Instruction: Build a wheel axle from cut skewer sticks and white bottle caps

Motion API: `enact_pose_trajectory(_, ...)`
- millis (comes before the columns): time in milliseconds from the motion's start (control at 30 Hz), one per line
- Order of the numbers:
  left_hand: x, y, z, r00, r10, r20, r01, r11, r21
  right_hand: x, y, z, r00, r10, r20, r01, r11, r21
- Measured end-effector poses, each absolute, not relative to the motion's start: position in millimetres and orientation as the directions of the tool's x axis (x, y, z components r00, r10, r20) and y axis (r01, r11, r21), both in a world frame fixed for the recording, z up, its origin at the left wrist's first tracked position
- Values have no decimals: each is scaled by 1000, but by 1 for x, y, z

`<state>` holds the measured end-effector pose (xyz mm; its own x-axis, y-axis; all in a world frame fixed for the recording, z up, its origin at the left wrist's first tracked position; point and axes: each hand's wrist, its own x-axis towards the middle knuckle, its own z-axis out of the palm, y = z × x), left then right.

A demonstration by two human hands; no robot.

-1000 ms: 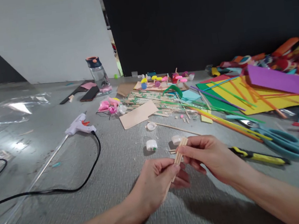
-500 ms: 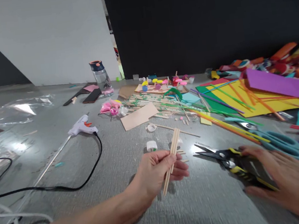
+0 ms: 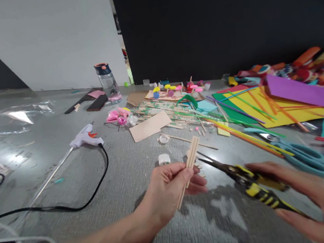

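My left hand (image 3: 169, 189) grips a small bundle of thin wooden sticks (image 3: 190, 160), tilted up and to the right above the grey floor. My right hand (image 3: 310, 194) holds yellow-and-black snips (image 3: 244, 178) by the handles, their dark blades apart and pointing left, tips close to the sticks. A white bottle cap (image 3: 164, 159) lies just beyond my left hand, with another cap (image 3: 164, 138) farther back.
A white glue gun (image 3: 85, 137) with a black cord (image 3: 72, 204) lies at left. Blue scissors (image 3: 297, 151), coloured straws and foam sheets (image 3: 279, 102) fill the right. A stick pile (image 3: 166, 111), cardboard piece (image 3: 150, 126) and water bottle (image 3: 107, 81) sit behind.
My right hand let go of the sticks, reached right to the snips, picked them up and brought their blades toward the sticks. My left hand kept the bundle roughly in place.
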<state>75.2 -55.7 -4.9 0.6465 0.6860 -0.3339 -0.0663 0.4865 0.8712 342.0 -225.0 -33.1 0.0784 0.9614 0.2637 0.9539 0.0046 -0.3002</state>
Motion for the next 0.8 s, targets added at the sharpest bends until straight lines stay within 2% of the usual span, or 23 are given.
enact_pose_trajectory(133, 74, -56, 0, 642, 689, -335, -61, 482, 874, 318, -204, -28, 15, 989, 144, 935, 37, -353)
enact_pose_trajectory(233, 73, -55, -2, 642, 688, -339, -56, 482, 874, 307, -191, -21, -42, 990, 138, 947, 84, -311)
enact_pose_trajectory(433, 72, -53, -9, 665, 674, -320, -42, 462, 886, 287, -177, -10, -296, 918, 265, 953, 302, 20)
enact_pose_trajectory(567, 72, -55, -11, 684, 661, -307, -44, 458, 888, 278, -172, -11, -339, 881, 330, 937, 285, 202)
enact_pose_trajectory(633, 73, -55, -12, 689, 653, -315, -42, 470, 882, 276, -170, -11, -339, 880, 334, 936, 278, 217)
enact_pose_trajectory(800, 74, -55, -11, 683, 632, -366, -31, 525, 850, 280, -174, -11, -314, 901, 301, 948, 280, 150)
